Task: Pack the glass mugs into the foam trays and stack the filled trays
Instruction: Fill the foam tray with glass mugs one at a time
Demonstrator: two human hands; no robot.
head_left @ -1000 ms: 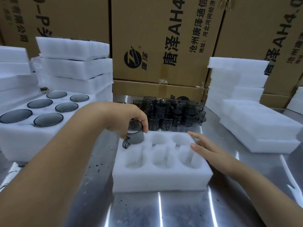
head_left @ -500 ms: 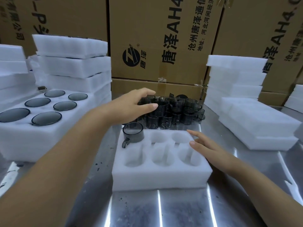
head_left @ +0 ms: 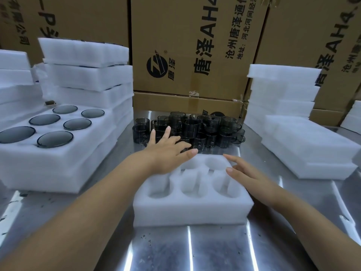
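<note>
Steel table point(head_left: 224, 251) scuffed, glossy; cardboard cartons point(head_left: 185, 45) stacked behind.

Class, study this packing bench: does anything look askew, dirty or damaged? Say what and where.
The tall foam stack at back left sits askew, its layers offset and tilted. Dark specks dot the steel table in front of the open tray. No breakage shows among the loose mugs.

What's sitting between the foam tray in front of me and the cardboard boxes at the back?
In the head view, a cluster of dark glass mugs stands on the steel table there, with the left hand over its near edge, fingers straight.
</note>
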